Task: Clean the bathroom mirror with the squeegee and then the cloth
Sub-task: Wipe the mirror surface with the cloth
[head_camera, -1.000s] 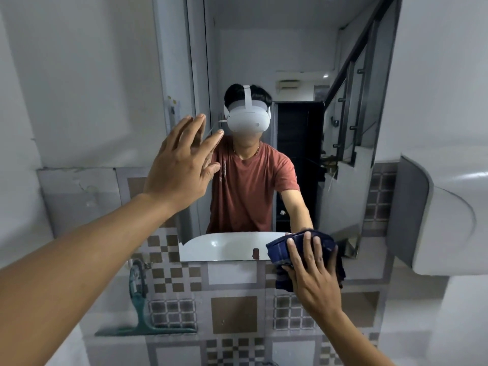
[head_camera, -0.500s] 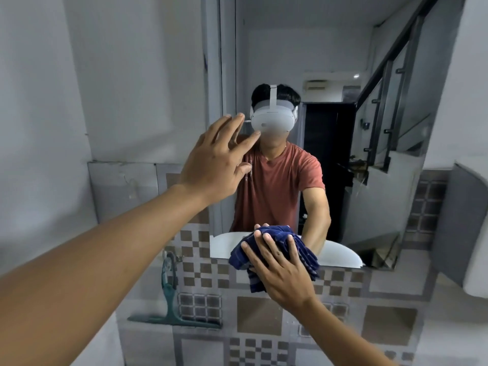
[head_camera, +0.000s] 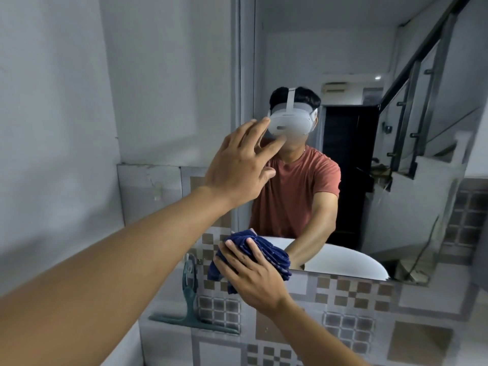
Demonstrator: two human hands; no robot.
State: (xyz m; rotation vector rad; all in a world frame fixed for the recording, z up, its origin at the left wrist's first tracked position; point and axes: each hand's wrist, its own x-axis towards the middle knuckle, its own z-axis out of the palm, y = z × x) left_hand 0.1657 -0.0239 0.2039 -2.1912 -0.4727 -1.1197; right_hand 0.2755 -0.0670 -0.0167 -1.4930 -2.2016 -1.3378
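The mirror hangs on the wall ahead and reflects a person in a red shirt. My right hand presses a bunched dark blue cloth against the mirror's lower left corner, fingers spread over it. My left hand is raised flat near the mirror's left side, fingers apart, holding nothing. A teal squeegee stands against the tiled wall below and left of the cloth, blade down, with no hand on it.
Patterned grey and brown tiles cover the wall under the mirror. A plain grey wall fills the left. The reflection shows a white basin and a staircase railing.
My right hand has slid the cloth leftward along the mirror's bottom edge to the left corner. My left hand stays raised at the mirror's left side.
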